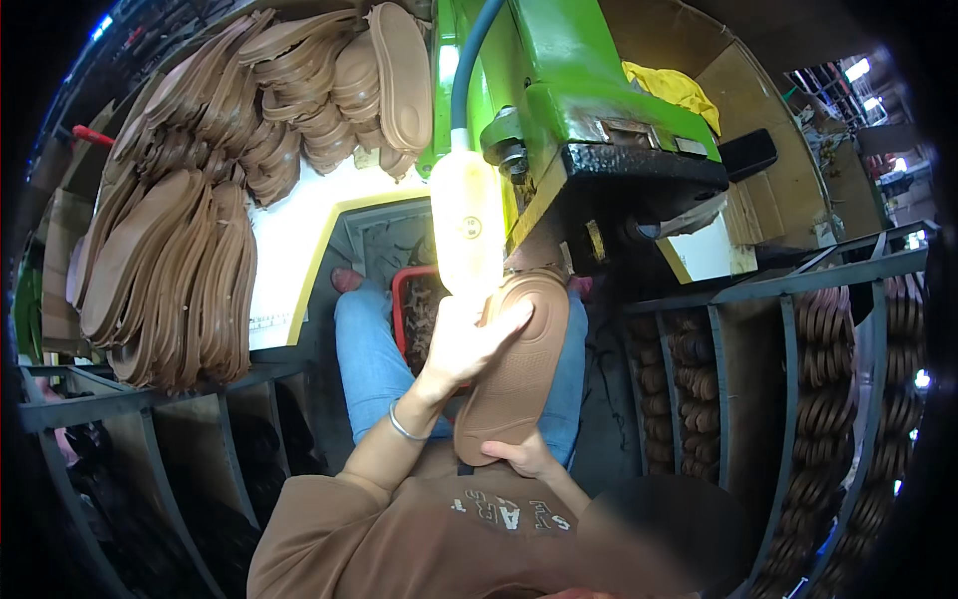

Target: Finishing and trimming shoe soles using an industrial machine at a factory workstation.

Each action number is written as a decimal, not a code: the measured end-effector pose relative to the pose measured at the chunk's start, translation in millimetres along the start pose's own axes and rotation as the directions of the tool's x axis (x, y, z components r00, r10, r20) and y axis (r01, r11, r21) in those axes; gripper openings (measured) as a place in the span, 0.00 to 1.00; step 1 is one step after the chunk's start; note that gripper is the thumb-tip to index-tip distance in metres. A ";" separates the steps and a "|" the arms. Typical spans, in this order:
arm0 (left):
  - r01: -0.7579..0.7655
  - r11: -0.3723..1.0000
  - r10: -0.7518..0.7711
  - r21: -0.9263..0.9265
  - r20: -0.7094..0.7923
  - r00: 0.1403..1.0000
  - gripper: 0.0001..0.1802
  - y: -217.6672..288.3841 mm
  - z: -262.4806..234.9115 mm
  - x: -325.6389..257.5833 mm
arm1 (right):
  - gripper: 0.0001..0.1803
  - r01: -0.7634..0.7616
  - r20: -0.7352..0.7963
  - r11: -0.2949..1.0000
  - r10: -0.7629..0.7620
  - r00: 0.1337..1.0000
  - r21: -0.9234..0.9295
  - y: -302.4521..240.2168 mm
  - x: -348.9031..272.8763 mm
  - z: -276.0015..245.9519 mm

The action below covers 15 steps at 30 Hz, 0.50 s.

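A: Workshop bay, crowded. Racks of metal shelving [798,290] flank both sides, the right one stacked with brown soles [828,339]. Largest item ahead?

B: Green machine [569,90], with a black head [639,180] overhanging the person's lap. A grey hose [474,60] runs down its left side, and a lit, pale lamp [466,220] hangs just beside the head. Yellow cloth [674,88] sits behind it on cardboard.

A: Stock?

B: Heaps of tan insoles [180,250] fanned over the white desk [289,240] at left, more piled at top [339,80]. A red crate [399,299] of offcuts stands between the knees, which are in blue trousers [369,359].

A: Work piece?

B: One brown sole [519,359], textured face up, held upright over the lap, its toe end just under the machine head.

A: Hands?

B: Left hand [469,339] lies flat across the upper part of the sole, fingers spread and pressing, not curled round it; a bracelet [404,424] is on that wrist. Right hand [524,457] is closed round the heel end from below.

A: Step in hand, by judgement?

B: Presenting the sole's toe to the machine head; whether it touches the tool cannot be told, as the lamp's glare hides the contact.

A: Next move calls for?

B: Likely a steady push upward, the flat hand steering, fingers kept clear of the head.
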State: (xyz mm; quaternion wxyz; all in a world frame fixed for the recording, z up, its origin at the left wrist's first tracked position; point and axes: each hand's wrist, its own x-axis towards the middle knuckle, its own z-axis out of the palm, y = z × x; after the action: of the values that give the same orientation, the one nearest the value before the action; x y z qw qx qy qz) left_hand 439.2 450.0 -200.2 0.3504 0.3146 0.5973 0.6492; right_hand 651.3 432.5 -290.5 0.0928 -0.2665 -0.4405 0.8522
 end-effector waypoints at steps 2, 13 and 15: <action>0.054 0.998 -0.056 -0.041 -0.046 0.997 0.11 -5.2 2.1 -5.5 | 0.24 -0.009 -0.056 0.998 0.013 0.998 0.061 -6.3 -6.1 -6.5; 0.003 0.971 -0.045 -0.239 -0.172 0.984 0.24 -19.2 26.6 -26.5 | 0.15 0.090 -0.279 0.996 -0.084 0.957 0.009 -17.1 -31.5 -35.2; -0.180 0.908 0.078 -0.377 -0.269 0.960 0.40 -17.1 42.7 -31.3 | 0.16 0.087 -0.293 0.996 -0.091 0.952 -0.028 -7.3 -29.7 -37.1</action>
State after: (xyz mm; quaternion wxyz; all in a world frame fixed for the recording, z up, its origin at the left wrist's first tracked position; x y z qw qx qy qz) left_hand 493.3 448.4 -213.2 0.2856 0.1921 0.4696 0.8130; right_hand 695.6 451.2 -291.1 0.1936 -0.3708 -0.4396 0.7948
